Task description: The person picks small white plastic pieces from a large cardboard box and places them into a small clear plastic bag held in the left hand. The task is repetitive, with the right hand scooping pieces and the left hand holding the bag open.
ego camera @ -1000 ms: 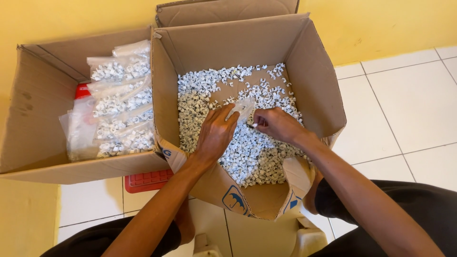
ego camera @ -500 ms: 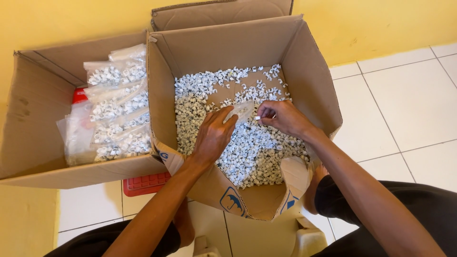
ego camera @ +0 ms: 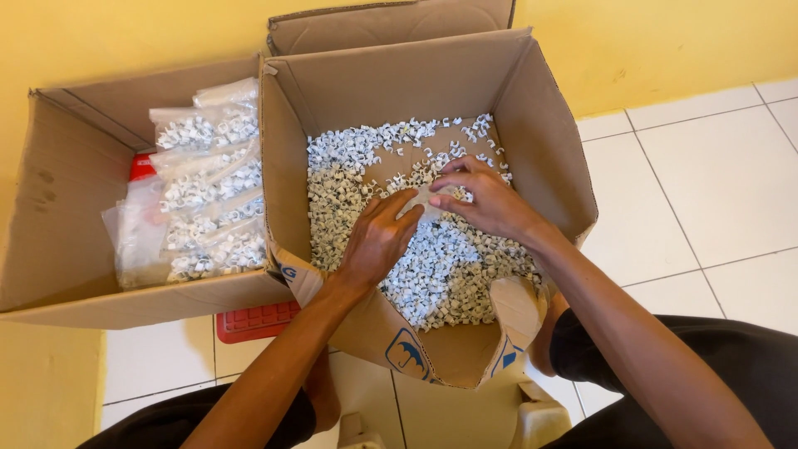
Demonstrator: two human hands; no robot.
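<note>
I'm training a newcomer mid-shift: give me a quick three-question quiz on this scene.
1. True or false: both hands are inside the right-hand carton.
2. What fills that carton? A) loose small white clips B) rolled cable C) sawdust
3. What lies in the left carton?

Key:
1. True: left hand and right hand meet over a small clear bag.
2. A: white clips.
3. Filled clear bags of clips.

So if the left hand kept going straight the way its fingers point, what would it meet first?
The left hand points up and to the right, at the small clear plastic bag pinched between both hands. It already seems to touch it, with the right hand just beyond, though depth is hard to judge.
</note>
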